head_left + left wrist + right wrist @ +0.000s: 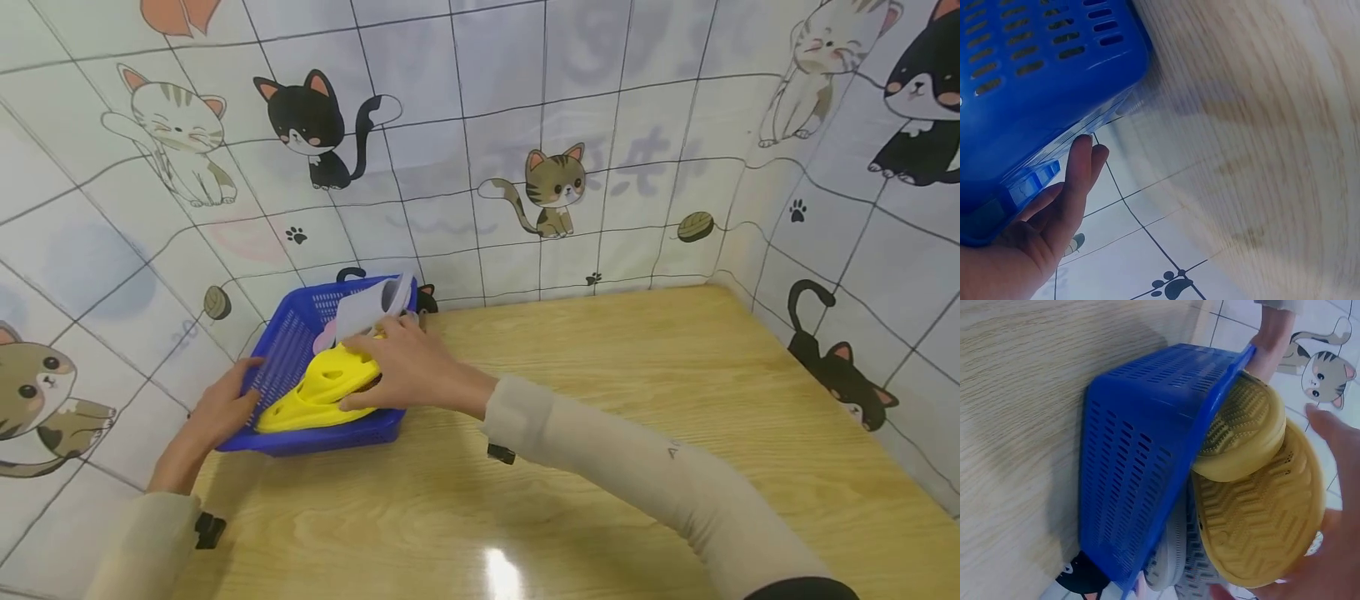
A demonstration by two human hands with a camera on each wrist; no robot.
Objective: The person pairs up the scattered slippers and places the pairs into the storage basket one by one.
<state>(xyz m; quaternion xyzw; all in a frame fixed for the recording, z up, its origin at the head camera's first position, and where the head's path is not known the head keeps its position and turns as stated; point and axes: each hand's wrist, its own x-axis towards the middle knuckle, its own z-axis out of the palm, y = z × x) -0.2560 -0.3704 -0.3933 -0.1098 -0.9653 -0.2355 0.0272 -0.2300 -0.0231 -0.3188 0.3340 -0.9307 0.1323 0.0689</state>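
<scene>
A blue plastic basket [322, 444] stands on the table at the left, against the wall. My left hand [225, 408] grips its left rim; in the left wrist view several fingers [1080, 169] reach along the outside wall. Over the basket's near right side, my right hand [412, 367] holds a yellow clog [326, 385] at its right end, thumb on the near side and fingers on the far side. Zigzag tread on the clog's sole [1260, 512] faces the right wrist view. White slippers [360, 310] lean at the back of the basket, beside a pink item [325, 337] mostly hidden.
The wood-grain table [600, 375] stretches to the right of the basket. A wall covering [510, 108] with cats and grid lines closes off the back, left and right. Another slipper sole [1197, 559], grey with tread, shows beneath the clog.
</scene>
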